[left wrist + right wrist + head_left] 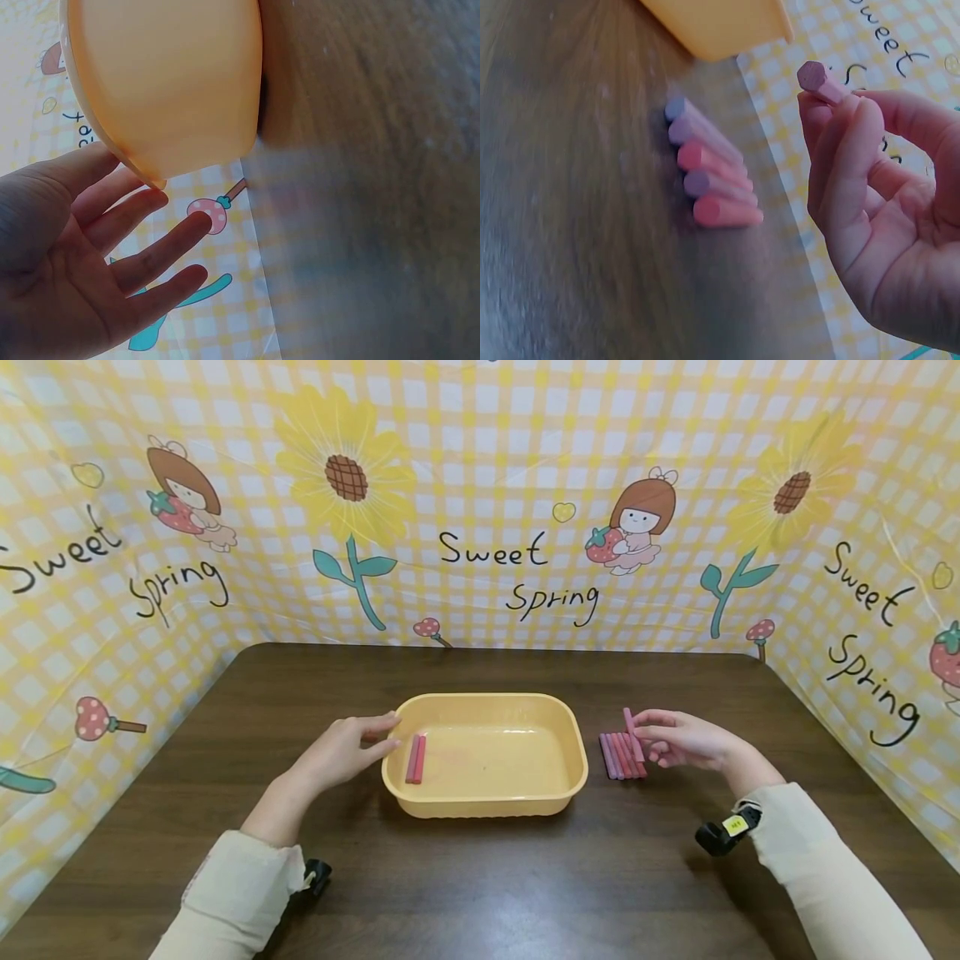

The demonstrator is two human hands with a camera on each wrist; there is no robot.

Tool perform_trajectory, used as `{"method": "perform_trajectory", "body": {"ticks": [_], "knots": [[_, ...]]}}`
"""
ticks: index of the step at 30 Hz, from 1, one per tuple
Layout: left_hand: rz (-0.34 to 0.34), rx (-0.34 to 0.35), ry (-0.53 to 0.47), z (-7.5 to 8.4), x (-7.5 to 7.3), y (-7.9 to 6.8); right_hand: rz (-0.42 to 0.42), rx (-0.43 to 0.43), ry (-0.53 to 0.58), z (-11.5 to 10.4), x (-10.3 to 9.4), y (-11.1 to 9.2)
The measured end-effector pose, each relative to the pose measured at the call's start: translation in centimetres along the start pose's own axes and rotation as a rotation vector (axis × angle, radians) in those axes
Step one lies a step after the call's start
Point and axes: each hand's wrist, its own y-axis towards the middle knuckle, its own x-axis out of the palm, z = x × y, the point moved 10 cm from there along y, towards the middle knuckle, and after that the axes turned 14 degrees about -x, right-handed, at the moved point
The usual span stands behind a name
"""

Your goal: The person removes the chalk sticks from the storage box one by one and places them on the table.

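The yellow tray (487, 807) holds two sticks (412, 760); the right hand (681, 739) pinches a pink stick (821, 81) above a stick row (617, 757).
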Motion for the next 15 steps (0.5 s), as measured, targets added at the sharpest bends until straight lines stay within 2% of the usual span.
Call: {"method": "perform_trajectory", "body": {"ticks": [6, 15], "knots": [[0.004, 0.008, -0.003, 0.1, 0.0, 0.0, 0.026, 0.024, -0.002, 1.1, -0.9, -0.6], [0.0, 0.0, -0.004, 0.0, -0.1, -0.1, 0.079, 0.095, -0.067, 2.3, -2.0, -1.0]]}}
